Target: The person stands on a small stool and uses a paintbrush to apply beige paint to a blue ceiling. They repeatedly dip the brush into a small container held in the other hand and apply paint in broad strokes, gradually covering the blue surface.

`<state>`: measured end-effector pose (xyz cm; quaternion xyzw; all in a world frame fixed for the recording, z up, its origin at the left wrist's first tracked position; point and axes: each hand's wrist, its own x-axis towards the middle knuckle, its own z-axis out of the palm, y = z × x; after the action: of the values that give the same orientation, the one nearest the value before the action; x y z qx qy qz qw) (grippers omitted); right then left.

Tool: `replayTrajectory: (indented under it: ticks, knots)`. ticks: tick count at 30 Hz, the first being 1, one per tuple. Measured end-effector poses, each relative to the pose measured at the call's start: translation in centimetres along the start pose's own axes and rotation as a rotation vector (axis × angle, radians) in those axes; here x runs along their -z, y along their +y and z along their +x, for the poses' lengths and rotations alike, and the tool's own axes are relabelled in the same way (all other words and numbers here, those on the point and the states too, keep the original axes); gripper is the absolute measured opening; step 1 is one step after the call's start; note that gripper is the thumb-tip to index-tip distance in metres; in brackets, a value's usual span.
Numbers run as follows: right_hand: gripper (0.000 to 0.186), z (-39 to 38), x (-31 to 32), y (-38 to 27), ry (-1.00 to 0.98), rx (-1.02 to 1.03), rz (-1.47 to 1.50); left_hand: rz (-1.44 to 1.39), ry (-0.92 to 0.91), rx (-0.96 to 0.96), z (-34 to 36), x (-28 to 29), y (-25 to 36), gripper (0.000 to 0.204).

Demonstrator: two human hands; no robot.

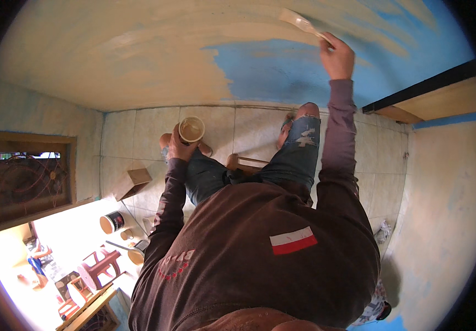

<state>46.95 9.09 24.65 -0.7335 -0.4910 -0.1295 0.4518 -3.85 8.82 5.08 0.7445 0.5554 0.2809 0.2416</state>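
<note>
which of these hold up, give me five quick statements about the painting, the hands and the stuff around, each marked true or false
1. The left hand holds a round cup, the right hand a paintbrush. True.
2. The cup contains bright blue paint. False: the paint in it is pale beige.
3. The wall shows both beige and blue. True.
4. The paintbrush is dipped in the cup. False: it is up by the wall, apart from the cup.
5. A bucket is off to the person's left. True.
</note>
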Motion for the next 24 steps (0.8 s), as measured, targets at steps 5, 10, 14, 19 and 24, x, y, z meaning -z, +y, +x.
replayTrajectory:
  ticks: [5, 10, 14, 19, 24]
  knots:
    - [0.022, -1.0, 7.2, 6.0, 0.091, -0.095, -0.253, -0.116, 0.002, 0.019, -0.1, -0.3, 0.3, 0.091]
    - [0.023, -2.8, 9.5, 5.0, 0.120, -0.211, -0.229, -0.118, -0.023, 0.011, 0.0, -0.4, -0.1, 0.091]
    - [0.023, -3.8, 4.0, 1.5, 0.098, -0.038, 0.139, -0.072, -0.004, -0.027, 0.1, -0.8, -0.3, 0.092]
    - [0.023, -2.8, -4.0, -7.8, -0.159, 0.151, 0.146, -0.028, -0.016, 0.017, 0.4, -0.2, -0.2, 0.095]
    - [0.025, -1.2, -7.4, -8.4, -0.132, 0.144, 0.066, -0.015, 0.002, 0.058, 0.1, -0.1, -0.6, 0.097]
